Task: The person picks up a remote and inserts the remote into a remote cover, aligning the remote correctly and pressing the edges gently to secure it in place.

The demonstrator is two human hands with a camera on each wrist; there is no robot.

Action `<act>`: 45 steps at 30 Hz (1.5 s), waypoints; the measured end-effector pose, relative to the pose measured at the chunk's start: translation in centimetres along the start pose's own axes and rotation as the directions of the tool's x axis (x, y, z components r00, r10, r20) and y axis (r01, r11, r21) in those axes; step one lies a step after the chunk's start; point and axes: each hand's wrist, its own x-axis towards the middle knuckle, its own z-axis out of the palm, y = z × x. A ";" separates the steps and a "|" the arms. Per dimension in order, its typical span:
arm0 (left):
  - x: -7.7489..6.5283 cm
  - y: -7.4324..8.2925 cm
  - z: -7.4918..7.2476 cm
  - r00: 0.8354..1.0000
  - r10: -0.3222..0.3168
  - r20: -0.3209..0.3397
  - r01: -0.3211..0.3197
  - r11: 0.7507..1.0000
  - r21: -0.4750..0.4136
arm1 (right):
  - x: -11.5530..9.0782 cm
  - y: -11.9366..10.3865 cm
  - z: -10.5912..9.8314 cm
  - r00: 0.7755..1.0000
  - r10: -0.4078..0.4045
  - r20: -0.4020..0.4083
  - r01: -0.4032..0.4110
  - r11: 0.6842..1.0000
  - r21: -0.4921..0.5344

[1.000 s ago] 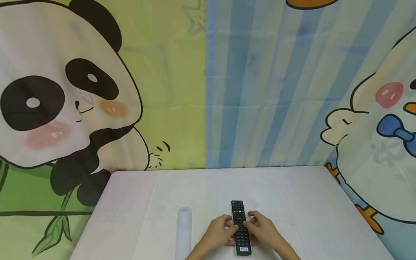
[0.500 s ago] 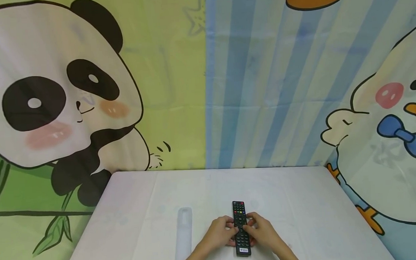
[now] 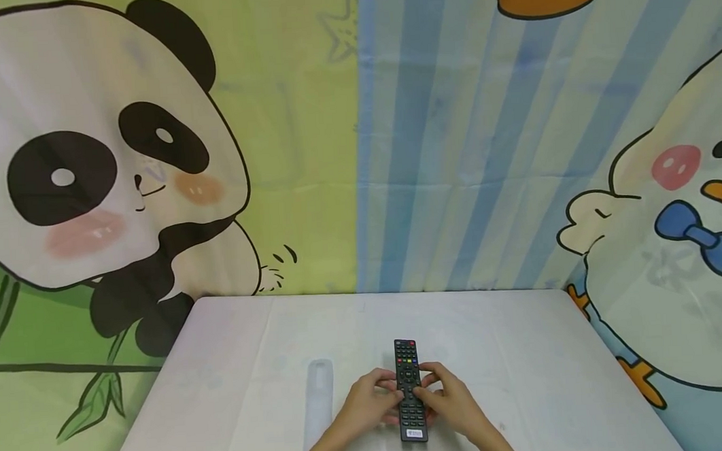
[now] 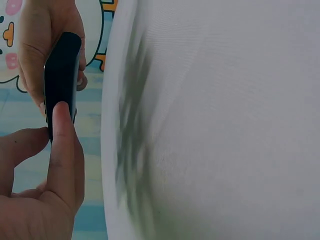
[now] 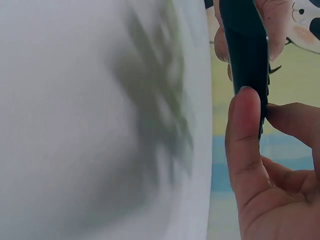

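A black remote control [image 3: 410, 403] with rows of buttons and a white label at its near end is held above the table. My left hand [image 3: 367, 403] pinches its left edge, thumb on the button face and fingers behind. On the other edge my right hand [image 3: 452, 398] pinches it the same way. In the left wrist view the remote's dark back [image 4: 62, 70] shows, with a left fingertip pressed to it. The right wrist view has a right finger [image 5: 245, 130] against the back of the remote [image 5: 245, 45]. Left of the hands lies a translucent sleeve-like strip [image 3: 318, 398].
The white table [image 3: 252, 367] carries the strip and the hands' shadows. Behind the table hangs a cloth backdrop [image 3: 296, 154] with a panda, blue stripes and a white bird.
Both hands, still pinching the remote, have shifted it slightly left and a little up in the head view. The strip stays where it was.
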 end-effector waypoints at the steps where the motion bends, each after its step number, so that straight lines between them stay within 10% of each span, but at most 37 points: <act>1: -0.3 0.2 -0.3 1.000 0.000 0.000 0.000 1.000 -0.022 | -0.1 -0.3 0.2 1.000 -0.004 0.005 0.004 1.000 0.020; 24: -4.0 1.0 -5.3 0.999 0.023 0.042 -0.015 0.985 -0.173 | 0.2 -1.9 3.8 0.992 -0.094 0.083 0.075 0.975 0.210; 45: -4.6 2.7 -6.8 0.990 0.139 0.000 -0.139 0.989 -0.057 | 1.2 -4.8 4.0 0.980 -0.190 0.055 0.178 0.968 0.175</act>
